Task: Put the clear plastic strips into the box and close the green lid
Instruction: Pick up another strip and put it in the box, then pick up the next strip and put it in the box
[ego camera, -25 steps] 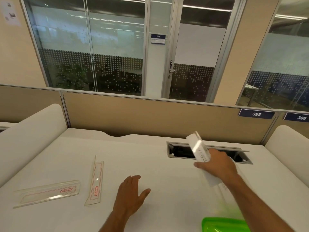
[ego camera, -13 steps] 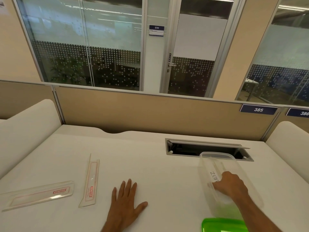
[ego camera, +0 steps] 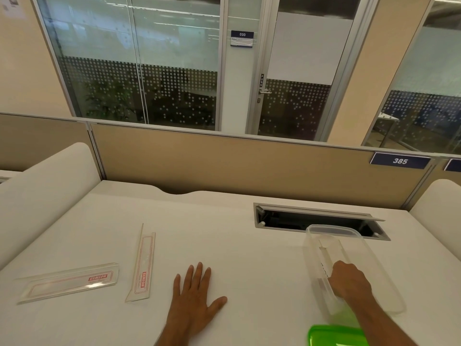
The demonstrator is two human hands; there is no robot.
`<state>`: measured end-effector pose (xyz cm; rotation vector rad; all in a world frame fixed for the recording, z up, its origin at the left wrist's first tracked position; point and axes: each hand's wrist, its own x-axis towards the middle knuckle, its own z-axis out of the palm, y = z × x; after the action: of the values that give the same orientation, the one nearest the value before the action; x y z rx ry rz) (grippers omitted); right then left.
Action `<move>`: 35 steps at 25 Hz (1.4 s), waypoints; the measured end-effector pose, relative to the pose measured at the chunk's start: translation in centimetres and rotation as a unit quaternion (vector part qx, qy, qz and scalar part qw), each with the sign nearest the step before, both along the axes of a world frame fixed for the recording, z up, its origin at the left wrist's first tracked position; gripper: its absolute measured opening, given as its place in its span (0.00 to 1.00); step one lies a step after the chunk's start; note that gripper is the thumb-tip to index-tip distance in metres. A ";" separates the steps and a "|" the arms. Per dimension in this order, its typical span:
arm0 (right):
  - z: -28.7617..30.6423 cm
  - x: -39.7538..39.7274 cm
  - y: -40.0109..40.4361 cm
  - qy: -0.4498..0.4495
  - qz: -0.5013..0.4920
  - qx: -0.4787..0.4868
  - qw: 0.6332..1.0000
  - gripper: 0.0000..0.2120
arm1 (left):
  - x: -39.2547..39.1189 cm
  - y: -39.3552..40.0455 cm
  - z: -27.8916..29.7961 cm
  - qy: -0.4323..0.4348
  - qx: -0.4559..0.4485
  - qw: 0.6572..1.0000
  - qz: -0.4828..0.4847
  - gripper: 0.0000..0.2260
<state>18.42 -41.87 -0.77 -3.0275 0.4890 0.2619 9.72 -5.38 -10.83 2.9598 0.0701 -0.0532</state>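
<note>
Now, start with the desk (ego camera: 224, 245), because it sets the whole layout: a wide white top, and everything you need is split across it. The clear box (ego camera: 384, 270) lies out to your right, its long axis running away from you and a touch leftward, far end just short of the cable slot (ego camera: 321, 219). Your right hand (ego camera: 350, 283) is down inside it, fingers curled; they seem to press or pinch a pale strip (ego camera: 329, 253) lying lengthwise along the box floor, though whether that is a true pinch or just a resting touch, you can't tell from this angle. The green lid (ego camera: 336, 337) sits at the near edge, just by that forearm, off the box.

Swing left now. Your left hand (ego camera: 197, 303) lies flat on the desk, fingers straight and spread, holding nothing. Beyond it, up and to the left, lies the narrow strip (ego camera: 142, 263), long axis pointing almost straight away from you, its near end just beside your fingertips' line. Further left still, well apart, the wide strip (ego camera: 68, 282) lies nearly crosswise, tilted slightly up at its right end.

So here's the call: both loose strips sit on the left side, and the left hand is plainly nearer. The narrow one looks the likelier next pick, reached leftward and taken across its short width.
</note>
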 end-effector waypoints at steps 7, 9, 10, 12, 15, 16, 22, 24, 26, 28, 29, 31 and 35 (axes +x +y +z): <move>-0.2 0.1 -0.1 0.012 0.027 -0.007 1.000 0.16 | 0.1 0.0 0.0 0.007 -0.001 1.000 -0.005 0.44; -0.2 0.1 -0.1 0.014 0.029 0.006 0.999 0.17 | 0.1 0.0 0.0 0.008 -0.003 1.000 -0.003 0.44; -0.2 0.1 -0.1 0.012 0.030 0.012 0.999 0.18 | 0.1 0.0 0.0 0.009 -0.004 1.000 -0.002 0.44; -0.2 0.1 -0.1 0.011 0.035 0.013 0.999 0.20 | 0.1 0.0 0.0 0.013 -0.010 1.000 -0.004 0.44; 0.1 0.0 0.0 0.005 0.041 0.012 0.999 0.19 | 0.2 0.1 0.1 0.024 -0.014 1.000 -0.004 0.44; 0.3 0.1 0.1 -0.002 0.039 0.016 0.999 0.19 | 0.3 0.1 0.2 0.029 -0.017 0.999 -0.004 0.44; 4.0 1.5 1.6 -0.104 0.041 0.008 0.994 0.17 | 1.0 0.5 2.2 0.062 -0.050 0.997 -0.006 0.42; 5.6 2.1 3.2 -0.156 0.045 0.024 0.986 0.16 | 1.5 1.0 3.5 0.041 -0.053 0.998 -0.019 0.40; 7.0 2.7 5.5 -0.187 0.074 0.028 0.979 0.12 | 2.0 1.9 5.1 0.014 -0.047 0.998 -0.026 0.39; 7.8 3.0 8.5 -0.197 0.111 0.023 0.974 0.12 | 2.5 3.2 6.7 -0.009 -0.038 0.999 -0.030 0.37; 8.1 3.0 10.2 -0.202 0.129 0.028 0.970 0.13 | 2.7 4.0 7.5 -0.016 -0.035 0.999 -0.032 0.35; 8.0 2.7 13.9 -0.202 0.161 0.053 0.965 0.13 | 3.0 6.1 8.9 -0.027 -0.027 0.999 -0.029 0.32; 6.0 1.0 21.8 -0.155 0.215 0.160 0.951 0.16 | 3.2 10.9 10.8 -0.044 -0.009 0.999 -0.006 0.23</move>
<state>19.44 -20.03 5.21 -2.7401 -0.2202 -0.1115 12.97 5.57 -0.03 2.9405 0.0394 0.0740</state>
